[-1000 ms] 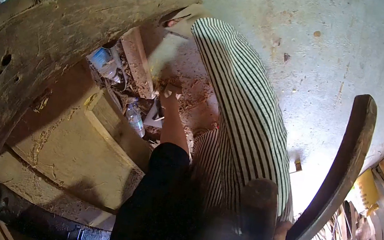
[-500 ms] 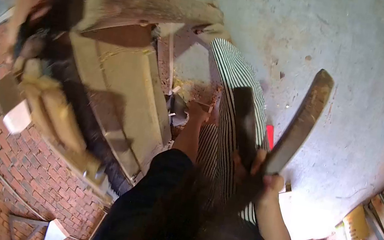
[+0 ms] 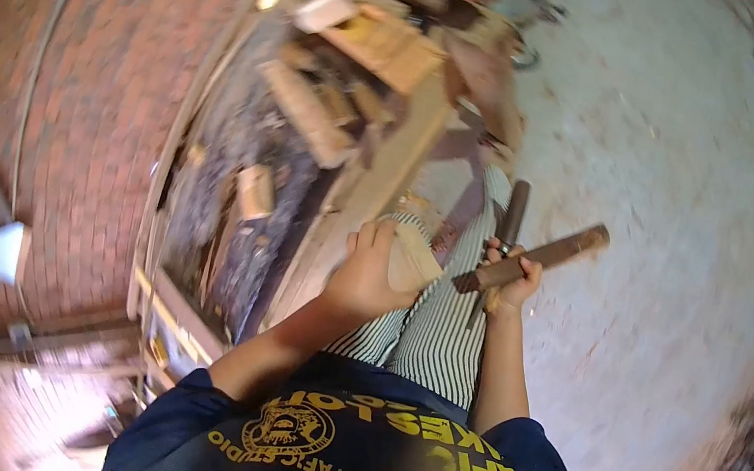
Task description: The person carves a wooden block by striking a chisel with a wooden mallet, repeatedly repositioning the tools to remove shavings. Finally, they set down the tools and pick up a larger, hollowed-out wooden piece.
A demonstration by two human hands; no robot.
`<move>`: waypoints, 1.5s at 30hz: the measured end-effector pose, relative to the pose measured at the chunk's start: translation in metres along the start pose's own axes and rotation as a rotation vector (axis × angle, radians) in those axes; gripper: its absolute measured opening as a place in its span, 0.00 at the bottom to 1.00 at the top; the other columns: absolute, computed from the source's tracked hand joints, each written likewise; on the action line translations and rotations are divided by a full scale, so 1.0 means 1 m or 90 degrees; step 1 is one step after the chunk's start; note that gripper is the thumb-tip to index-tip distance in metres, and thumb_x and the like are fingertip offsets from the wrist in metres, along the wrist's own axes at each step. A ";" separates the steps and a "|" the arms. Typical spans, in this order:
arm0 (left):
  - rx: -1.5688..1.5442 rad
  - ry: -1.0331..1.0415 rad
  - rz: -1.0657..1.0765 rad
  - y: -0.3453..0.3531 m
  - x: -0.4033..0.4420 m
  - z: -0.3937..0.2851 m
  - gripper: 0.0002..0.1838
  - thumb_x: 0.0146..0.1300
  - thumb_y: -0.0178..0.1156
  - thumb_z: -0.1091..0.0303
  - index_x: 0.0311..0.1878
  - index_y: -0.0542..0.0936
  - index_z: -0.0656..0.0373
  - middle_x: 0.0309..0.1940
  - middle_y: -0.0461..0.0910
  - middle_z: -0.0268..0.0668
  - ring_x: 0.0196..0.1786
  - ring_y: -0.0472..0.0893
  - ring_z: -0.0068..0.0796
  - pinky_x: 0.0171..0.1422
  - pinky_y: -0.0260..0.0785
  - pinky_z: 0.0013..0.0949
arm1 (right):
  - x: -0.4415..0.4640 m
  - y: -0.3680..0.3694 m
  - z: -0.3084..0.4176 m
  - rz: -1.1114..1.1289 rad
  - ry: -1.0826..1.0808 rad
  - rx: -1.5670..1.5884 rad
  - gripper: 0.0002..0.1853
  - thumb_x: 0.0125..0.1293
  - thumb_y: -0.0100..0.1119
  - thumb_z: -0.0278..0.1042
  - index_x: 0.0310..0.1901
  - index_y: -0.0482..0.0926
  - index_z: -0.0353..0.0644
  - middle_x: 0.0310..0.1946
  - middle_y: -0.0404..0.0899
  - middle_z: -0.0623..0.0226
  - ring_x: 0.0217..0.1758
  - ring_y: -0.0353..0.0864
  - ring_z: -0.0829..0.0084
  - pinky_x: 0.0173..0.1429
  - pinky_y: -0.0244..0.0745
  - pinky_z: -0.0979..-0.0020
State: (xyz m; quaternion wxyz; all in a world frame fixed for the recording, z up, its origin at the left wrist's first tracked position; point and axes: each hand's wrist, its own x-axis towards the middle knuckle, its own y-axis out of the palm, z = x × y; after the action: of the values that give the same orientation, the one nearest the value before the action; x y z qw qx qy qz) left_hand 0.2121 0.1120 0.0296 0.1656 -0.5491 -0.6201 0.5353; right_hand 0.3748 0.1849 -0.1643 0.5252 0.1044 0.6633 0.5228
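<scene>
My left hand [image 3: 369, 269] is closed on a pale wooden block [image 3: 416, 258] above my striped trouser leg. My right hand [image 3: 514, 283] grips a dark brown wooden bar [image 3: 548, 256], which slants up to the right over the floor. In that same hand is a tool with a dark handle [image 3: 517, 204], standing almost upright in the view. Below its collar a thin dark part points down toward my thigh; blur hides whether this is a chisel blade.
To the left is a wooden bench [image 3: 357, 207] with a dark, rough timber beside it. Wood offcuts [image 3: 308, 109] are heaped there. Beyond it stands a red brick wall [image 3: 121, 93]. Grey concrete floor [image 3: 666, 234] lies to the right, with debris at its far edge.
My view has swung round. My left hand has come up from the shavings low between bench and legs, now with a pale block. My right hand still holds dark wooden pieces, now lower and tilted differently.
</scene>
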 end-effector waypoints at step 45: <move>-0.259 -0.026 -0.368 -0.069 -0.150 0.226 0.32 0.60 0.61 0.60 0.67 0.63 0.54 0.55 0.73 0.54 0.57 0.74 0.50 0.62 0.65 0.39 | -0.037 0.034 -0.063 -0.024 -0.181 -0.398 0.11 0.55 0.48 0.45 0.30 0.70 0.46 0.34 0.80 0.51 0.35 0.78 0.61 0.44 0.76 0.59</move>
State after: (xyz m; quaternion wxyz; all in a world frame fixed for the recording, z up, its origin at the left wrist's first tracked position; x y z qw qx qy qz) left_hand 0.0491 -0.1133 0.0606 0.1851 -0.3622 -0.8468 0.3427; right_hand 0.3259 0.1374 -0.1215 0.6288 -0.0019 0.3930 0.6710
